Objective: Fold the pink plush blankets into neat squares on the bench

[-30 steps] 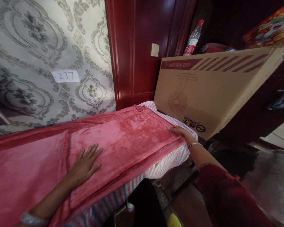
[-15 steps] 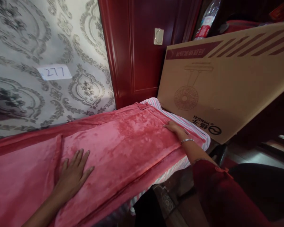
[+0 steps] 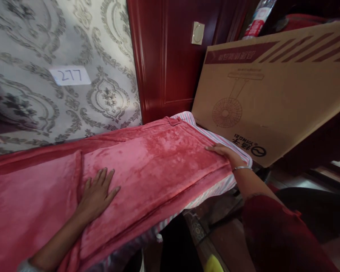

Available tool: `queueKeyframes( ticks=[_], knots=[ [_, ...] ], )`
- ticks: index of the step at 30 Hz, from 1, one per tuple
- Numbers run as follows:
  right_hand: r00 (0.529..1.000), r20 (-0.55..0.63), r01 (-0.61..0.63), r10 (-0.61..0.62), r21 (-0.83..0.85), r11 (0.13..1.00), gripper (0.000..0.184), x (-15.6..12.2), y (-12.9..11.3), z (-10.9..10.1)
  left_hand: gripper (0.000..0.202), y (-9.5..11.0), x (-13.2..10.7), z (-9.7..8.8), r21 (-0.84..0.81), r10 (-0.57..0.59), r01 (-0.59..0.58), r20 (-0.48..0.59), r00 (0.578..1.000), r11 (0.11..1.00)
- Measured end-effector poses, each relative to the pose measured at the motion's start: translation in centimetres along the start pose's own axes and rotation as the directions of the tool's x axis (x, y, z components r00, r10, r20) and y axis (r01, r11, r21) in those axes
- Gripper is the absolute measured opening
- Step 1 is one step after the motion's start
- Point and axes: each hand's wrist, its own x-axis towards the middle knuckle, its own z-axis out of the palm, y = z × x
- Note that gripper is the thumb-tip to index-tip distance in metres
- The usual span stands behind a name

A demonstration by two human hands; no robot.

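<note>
A pink-red plush blanket [image 3: 147,173] lies folded in a long strip, with a raised fold running across it beside my left hand. My left hand [image 3: 98,192] rests flat on the blanket just right of that fold, fingers spread. Near the blanket's far right end, my right hand [image 3: 225,152] lies palm down on the plush, its fingers stretched out; some are hidden behind the hand. Striped cloth [image 3: 212,196] shows under the blanket along its front and right edges.
A large cardboard box [image 3: 272,98] with a fan drawing leans beyond the right end. A plastic bottle [image 3: 259,20] stands behind it. Patterned wallpaper [image 3: 31,45] with a paper label [image 3: 70,75] reading 277 and a dark red panel [image 3: 175,56] border the back.
The view has shifted, so most things sit higher and farther right. My right hand has slid slightly toward the blanket's right end. The left hand stays beside the fold. Something yellow appears at the bottom.
</note>
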Motion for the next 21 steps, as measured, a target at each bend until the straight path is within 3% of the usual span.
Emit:
queueKeyframes(
  ticks=[4, 8, 10, 12, 16, 21],
  knots=[
    [0.996, 0.033, -0.094, 0.089, 0.29, 0.953, 0.044, -3.1, 2.8, -0.8, 0.075, 0.6, 0.0, -0.8, -0.054, -0.019, 0.02, 0.025, 1.0, 0.998],
    [0.986, 0.027, -0.136, 0.166, 0.714, 0.687, 0.031, -5.8, 3.7, 0.9, 0.073, 0.8, -0.3, -1.5, -0.138, 0.022, -0.029, -0.05, 0.999, 0.99],
    [0.981, -0.028, -0.09, 0.19, 0.807, 0.583, 0.019, -6.8, 3.5, 2.0, 0.07, 0.7, -0.4, -1.7, -0.186, 0.112, -0.127, -0.093, 0.989, 0.974],
    [0.974, -0.073, -0.056, 0.214, 0.839, 0.542, 0.012, -7.7, 3.0, 2.9, 0.067, 0.7, -0.6, -1.8, -0.22, 0.216, -0.222, -0.051, 0.975, 0.95],
    [0.979, -0.077, -0.051, 0.19, 0.806, 0.589, 0.013, -8.8, 1.8, 4.0, 0.061, 0.9, -0.6, -1.5, -0.251, 0.281, -0.256, 0.07, 0.957, 0.934],
    [0.983, -0.128, 0.006, 0.128, 0.73, 0.684, 0.017, -8.8, -0.1, 4.5, 0.061, 0.5, -0.7, -1.4, -0.384, 0.214, -0.219, -0.057, 0.975, 0.897]
  ],
)
